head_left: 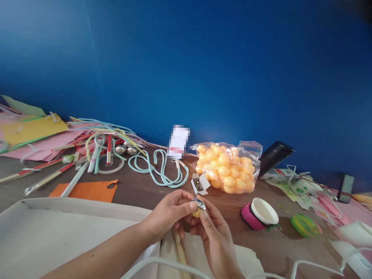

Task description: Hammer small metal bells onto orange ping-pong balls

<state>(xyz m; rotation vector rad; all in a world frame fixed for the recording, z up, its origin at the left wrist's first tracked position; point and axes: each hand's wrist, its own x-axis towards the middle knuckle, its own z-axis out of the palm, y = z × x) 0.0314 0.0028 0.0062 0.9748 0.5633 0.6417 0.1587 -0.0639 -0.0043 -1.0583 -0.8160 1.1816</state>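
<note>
In the head view, my left hand (174,211) and my right hand (213,228) meet in front of me. Between them they pinch a small ball (198,209), shiny silver on top and yellow below. Both thumbs press on the silver part, and the other fingers curl around behind and below. Under the hands runs a bundle of thin wooden sticks (181,252). Just beyond sits a small open white box (200,183) with tiny metal pieces in it. A clear bag of yellow-orange balls (228,166) stands behind it to the right.
On the left are a white tray (72,224), orange paper (87,190), silver balls (126,148) and tangled strips. A blue lanyard (162,174) lies mid-table. To the right are a pink-sleeved cup (258,214), a green tape roll (305,225) and a phone (346,188). A blue wall (186,69) rises behind.
</note>
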